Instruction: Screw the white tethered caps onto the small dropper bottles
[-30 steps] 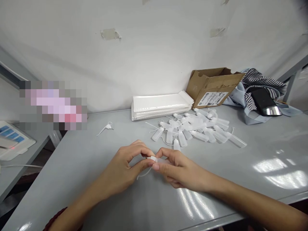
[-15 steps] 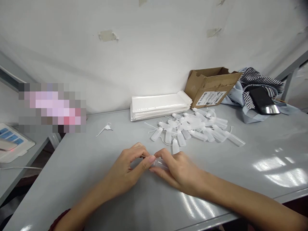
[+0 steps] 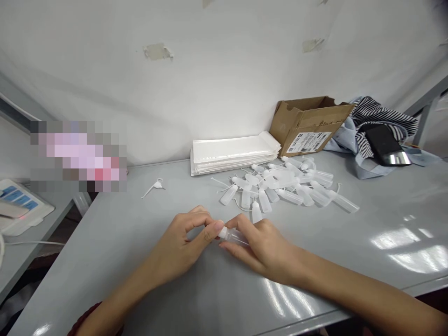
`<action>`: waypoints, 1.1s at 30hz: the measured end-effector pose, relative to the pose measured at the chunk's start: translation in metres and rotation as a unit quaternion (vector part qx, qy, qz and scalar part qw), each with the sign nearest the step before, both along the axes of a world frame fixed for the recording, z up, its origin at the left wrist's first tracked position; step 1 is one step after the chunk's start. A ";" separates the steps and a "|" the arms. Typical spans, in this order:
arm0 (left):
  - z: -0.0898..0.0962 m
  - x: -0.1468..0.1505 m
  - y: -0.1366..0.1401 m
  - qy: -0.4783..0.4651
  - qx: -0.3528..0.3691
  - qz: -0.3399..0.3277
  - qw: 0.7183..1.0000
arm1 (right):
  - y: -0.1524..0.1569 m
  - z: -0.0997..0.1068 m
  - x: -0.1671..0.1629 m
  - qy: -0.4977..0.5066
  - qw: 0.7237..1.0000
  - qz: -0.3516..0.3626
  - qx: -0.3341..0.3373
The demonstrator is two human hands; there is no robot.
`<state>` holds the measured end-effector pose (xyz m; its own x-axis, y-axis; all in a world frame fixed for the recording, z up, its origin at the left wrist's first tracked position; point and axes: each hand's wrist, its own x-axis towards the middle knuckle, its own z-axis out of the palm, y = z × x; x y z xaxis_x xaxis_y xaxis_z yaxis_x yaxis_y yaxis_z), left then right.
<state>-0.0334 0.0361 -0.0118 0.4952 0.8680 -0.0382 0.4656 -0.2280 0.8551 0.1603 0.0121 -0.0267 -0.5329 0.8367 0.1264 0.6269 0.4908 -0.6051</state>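
Both hands meet above the near middle of the table. My right hand (image 3: 261, 245) is closed around a small clear plastic squeeze bottle (image 3: 238, 236), lying nearly level with its neck toward the left. Thumb and fingers of my left hand (image 3: 191, 240) pinch the white cap (image 3: 222, 232) at the bottle's neck; its tip is hidden by the fingers. Just beyond the hands lies a heap of similar translucent bottles (image 3: 265, 200) with white tops and thin straps. A loose white cap with a strap (image 3: 158, 185) rests on the table to the left.
On the grey table (image 3: 115, 233), a stack of white padded envelopes (image 3: 234, 151) sits against the wall beside an open cardboard box (image 3: 311, 126). Striped and blue cloth (image 3: 376, 112) with a black device (image 3: 385, 144) lies at right. A lower surface at left holds a white device (image 3: 21, 207).
The white cap at the bottle's neck shows more now, as my left fingers have shifted slightly back from it. My right hand keeps its hold on the bottle.
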 end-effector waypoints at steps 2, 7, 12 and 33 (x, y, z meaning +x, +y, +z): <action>0.000 -0.001 -0.001 0.002 -0.021 -0.006 1.000 | 0.001 -0.004 -0.001 -0.037 0.998 0.015 0.048; 0.002 -0.001 0.000 -0.006 -0.042 -0.017 0.999 | 0.003 -0.009 -0.001 -0.050 0.992 0.026 0.113; 0.002 -0.001 0.002 -0.006 -0.046 0.001 0.999 | 0.002 -0.005 -0.003 -0.045 0.997 0.004 0.056; 0.002 0.009 -0.004 0.042 -0.037 0.076 0.996 | 0.005 -0.017 -0.003 -0.073 0.972 -0.003 0.225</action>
